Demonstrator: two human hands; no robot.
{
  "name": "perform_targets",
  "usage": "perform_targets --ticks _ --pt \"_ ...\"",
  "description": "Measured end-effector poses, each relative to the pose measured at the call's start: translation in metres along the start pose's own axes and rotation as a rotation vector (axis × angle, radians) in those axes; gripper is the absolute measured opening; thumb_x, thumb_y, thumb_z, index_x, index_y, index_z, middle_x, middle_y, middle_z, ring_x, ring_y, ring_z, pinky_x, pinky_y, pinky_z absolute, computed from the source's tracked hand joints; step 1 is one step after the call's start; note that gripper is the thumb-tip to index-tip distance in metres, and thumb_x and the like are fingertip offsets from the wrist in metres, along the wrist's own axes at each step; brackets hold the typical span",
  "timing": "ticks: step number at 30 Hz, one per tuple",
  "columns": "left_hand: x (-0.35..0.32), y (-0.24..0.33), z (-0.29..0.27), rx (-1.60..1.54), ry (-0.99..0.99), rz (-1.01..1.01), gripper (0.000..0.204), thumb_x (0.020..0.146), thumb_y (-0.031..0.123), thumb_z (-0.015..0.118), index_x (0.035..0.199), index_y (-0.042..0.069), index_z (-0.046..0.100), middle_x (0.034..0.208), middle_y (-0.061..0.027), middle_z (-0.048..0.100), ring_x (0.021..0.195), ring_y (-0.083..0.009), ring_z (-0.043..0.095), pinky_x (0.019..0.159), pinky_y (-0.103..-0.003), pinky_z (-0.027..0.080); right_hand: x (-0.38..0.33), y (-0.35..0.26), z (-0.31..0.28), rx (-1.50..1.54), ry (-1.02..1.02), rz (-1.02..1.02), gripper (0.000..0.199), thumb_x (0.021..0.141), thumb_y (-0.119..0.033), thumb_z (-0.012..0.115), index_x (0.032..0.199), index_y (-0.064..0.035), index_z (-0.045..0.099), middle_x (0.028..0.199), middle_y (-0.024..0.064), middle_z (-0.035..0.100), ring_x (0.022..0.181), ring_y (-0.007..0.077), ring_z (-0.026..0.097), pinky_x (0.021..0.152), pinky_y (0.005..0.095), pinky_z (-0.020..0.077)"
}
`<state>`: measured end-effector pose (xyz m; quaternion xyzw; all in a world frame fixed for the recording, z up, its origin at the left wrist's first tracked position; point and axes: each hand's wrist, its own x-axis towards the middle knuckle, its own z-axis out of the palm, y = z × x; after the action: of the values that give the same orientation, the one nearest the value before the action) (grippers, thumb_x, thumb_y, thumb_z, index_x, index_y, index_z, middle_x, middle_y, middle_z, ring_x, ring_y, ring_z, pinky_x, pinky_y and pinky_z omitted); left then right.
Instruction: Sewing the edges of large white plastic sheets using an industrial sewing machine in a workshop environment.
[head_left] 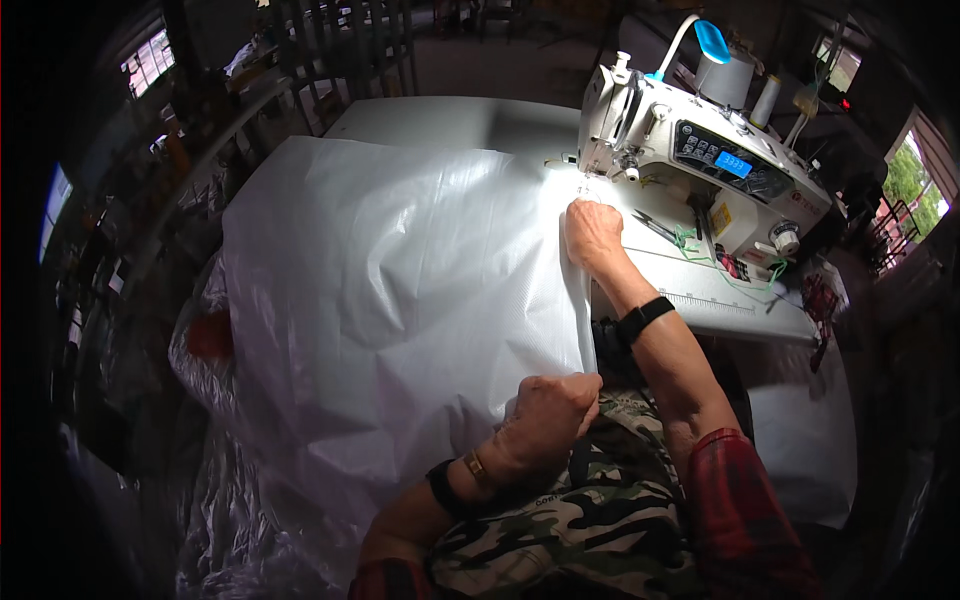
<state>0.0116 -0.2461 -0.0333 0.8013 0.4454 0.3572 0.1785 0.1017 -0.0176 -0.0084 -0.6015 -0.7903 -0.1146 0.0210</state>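
Observation:
A large white woven plastic sheet (400,260) spreads over the table and hangs down toward my lap. My left hand (550,410) is closed on its right edge, close to my body. Farther up that same edge, my right hand (594,235) is closed on the sheet just in front of the needle area of a white sewing machine (650,140). Its fingertips are partly hidden by the hand itself. The edge runs fairly straight between both hands. A bright light shines on the needle area, and the machine's blue display (734,163) is lit.
Dark scissors or snips (655,228) and green thread (690,242) lie on the machine bed right of my right hand. A blue-headed lamp (712,42) and thread cones (766,102) stand over the machine. Crumpled clear plastic (225,500) hangs at the left.

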Motion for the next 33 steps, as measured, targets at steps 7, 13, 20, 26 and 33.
perform_targets --ticks 7,13,20,26,33 --pt "0.006 -0.009 0.002 0.081 -0.012 0.017 0.017 0.085 0.015 0.063 0.075 0.005 0.053 0.064 -0.0142 0.057 0.058 -0.0337 0.061 0.053 -0.041 0.048 -0.034 0.000 0.006 0.101 0.063 0.048 0.015 0.073 -0.008 0.068 0.086 -0.0029 0.070 0.080 0.0150 0.071 0.079 0.0290 0.072 0.065 0.0372 0.0566" --pt "0.026 -0.022 0.009 0.160 0.026 -0.008 0.013 0.083 0.013 0.064 0.078 0.005 0.055 0.066 -0.0150 0.059 0.060 -0.0339 0.063 0.055 -0.042 0.049 -0.018 0.003 0.000 0.023 -0.037 -0.052 0.007 0.073 -0.008 0.067 0.077 -0.0049 0.071 0.078 0.0144 0.071 0.076 0.0289 0.072 0.062 0.0383 0.0558" --pt "0.066 -0.040 0.021 0.194 0.120 -0.055 0.012 0.083 0.012 0.061 0.078 0.002 0.055 0.071 -0.0175 0.062 0.064 -0.0367 0.064 0.059 -0.044 0.051 0.004 0.010 0.014 0.025 0.140 -0.010 0.005 0.072 -0.005 0.066 0.075 -0.0038 0.069 0.074 0.0164 0.070 0.072 0.0300 0.072 0.061 0.0381 0.0554" --pt "0.073 -0.053 0.036 0.182 0.194 -0.103 0.012 0.083 0.012 0.060 0.077 0.003 0.055 0.071 -0.0170 0.062 0.065 -0.0358 0.065 0.060 -0.044 0.051 -0.023 0.023 0.020 0.376 0.201 0.092 0.012 0.079 -0.011 0.066 0.085 -0.0012 0.066 0.081 0.0192 0.069 0.080 0.0368 0.068 0.072 0.0457 0.0526" --pt "0.075 -0.051 0.034 0.171 0.169 -0.124 0.012 0.083 0.013 0.060 0.078 0.003 0.055 0.071 -0.0164 0.062 0.066 -0.0363 0.065 0.061 -0.044 0.052 -0.017 0.018 0.027 0.311 0.260 0.001 0.008 0.077 -0.005 0.060 0.080 0.0019 0.064 0.082 0.0227 0.067 0.077 0.0383 0.068 0.068 0.0447 0.0530"
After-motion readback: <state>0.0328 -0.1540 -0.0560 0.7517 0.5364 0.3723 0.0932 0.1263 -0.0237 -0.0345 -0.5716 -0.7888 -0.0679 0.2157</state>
